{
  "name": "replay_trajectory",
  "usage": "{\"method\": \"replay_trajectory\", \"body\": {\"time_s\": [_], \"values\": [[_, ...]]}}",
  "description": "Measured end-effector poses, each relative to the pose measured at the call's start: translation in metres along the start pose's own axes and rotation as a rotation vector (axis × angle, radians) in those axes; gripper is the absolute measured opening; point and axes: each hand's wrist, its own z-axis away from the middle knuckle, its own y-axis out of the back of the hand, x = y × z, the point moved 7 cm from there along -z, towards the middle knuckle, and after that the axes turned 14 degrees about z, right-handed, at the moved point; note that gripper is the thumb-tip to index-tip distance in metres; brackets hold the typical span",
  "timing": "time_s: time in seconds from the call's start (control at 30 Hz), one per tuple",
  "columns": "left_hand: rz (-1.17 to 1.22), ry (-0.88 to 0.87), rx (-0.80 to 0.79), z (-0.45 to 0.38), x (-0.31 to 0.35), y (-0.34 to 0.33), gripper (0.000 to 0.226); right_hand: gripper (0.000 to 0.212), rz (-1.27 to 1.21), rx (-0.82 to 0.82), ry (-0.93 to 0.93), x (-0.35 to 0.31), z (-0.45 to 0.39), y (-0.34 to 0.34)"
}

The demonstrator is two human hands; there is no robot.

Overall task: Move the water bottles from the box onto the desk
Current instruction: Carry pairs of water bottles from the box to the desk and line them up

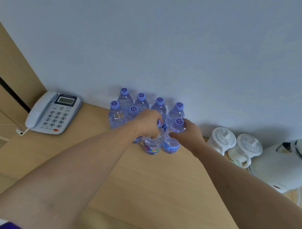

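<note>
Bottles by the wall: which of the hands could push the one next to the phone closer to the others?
Probably the left hand. It grips a front bottle nearer the phone side, close to the leftmost bottle. The right hand grips another bottle on the kettle side, farther away.

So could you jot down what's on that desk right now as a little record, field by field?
surface: wooden desk against a pale wall
bottles: eight water bottles with purple caps, all upright, grouped at the back
left hand: grips the top of the front-left bottle
right hand: holds the neck of the front-right bottle
left of the bottles: white desk telephone
right of the bottles: two white lidded cups, then a white electric kettle
box: not in view
</note>
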Motion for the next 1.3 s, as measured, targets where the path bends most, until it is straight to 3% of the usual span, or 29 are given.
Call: {"method": "replay_trajectory", "body": {"time_s": [0.07, 0.1, 0.23, 0.47, 0.63, 0.73, 0.93, 1.1, 1.3], "values": [[-0.037, -0.024, 0.08, 0.001, 0.002, 0.008, 0.015, 0.033, -0.011, 0.023, 0.002, -0.002, 0.003, 0.002], [-0.044, -0.026, 0.127, 0.002, 0.002, 0.011, 0.016, 0.032, -0.016, 0.03, 0.0, -0.003, 0.003, 0.002], [-0.068, -0.059, 0.258, 0.001, 0.005, 0.016, 0.034, 0.027, -0.068, 0.073, -0.024, -0.004, 0.004, 0.0], [-0.038, -0.019, 0.281, -0.006, 0.003, 0.018, 0.043, 0.036, -0.098, 0.116, -0.054, -0.003, 0.007, -0.004], [-0.028, 0.024, 0.351, -0.003, -0.001, 0.024, 0.055, 0.053, -0.044, 0.144, -0.096, 0.001, 0.004, -0.002], [-0.081, 0.015, 0.28, -0.003, 0.005, 0.023, 0.055, 0.057, 0.061, 0.142, -0.099, -0.004, 0.001, -0.003], [-0.134, -0.023, 0.09, -0.006, 0.019, 0.03, 0.022, 0.039, 0.037, 0.123, -0.053, -0.009, -0.002, 0.002], [-0.121, -0.041, 0.146, -0.006, 0.022, 0.032, 0.034, 0.028, 0.034, 0.152, -0.021, -0.008, -0.005, 0.002], [-0.085, -0.022, 0.153, -0.01, 0.019, 0.03, 0.035, 0.036, 0.084, 0.138, -0.035, -0.006, -0.01, 0.002]]}}
